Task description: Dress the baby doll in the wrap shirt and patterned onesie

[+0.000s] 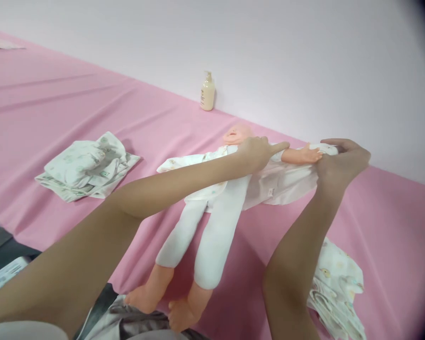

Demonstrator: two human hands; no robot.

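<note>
A baby doll [217,229] in white leggings lies on its back with its head toward the wall. A white printed baby top [286,182] is around its body, the right part spread inside up beside it. My left hand [257,153] is closed at the doll's upper arm, one finger stretched along it. The doll's bare forearm [297,156] points right, its hand reaching my right hand [343,163]. That hand is closed on the top's white sleeve [326,148], right by the doll's fingers. My left hand hides the doll's chin and shoulder.
A pump bottle [208,94] stands against the white wall. Folded printed baby clothes [87,165] lie at the left, and another folded printed cloth [335,293] is at the lower right. Pink sheeting [156,118] covers the surface. The doll's feet overhang its front edge.
</note>
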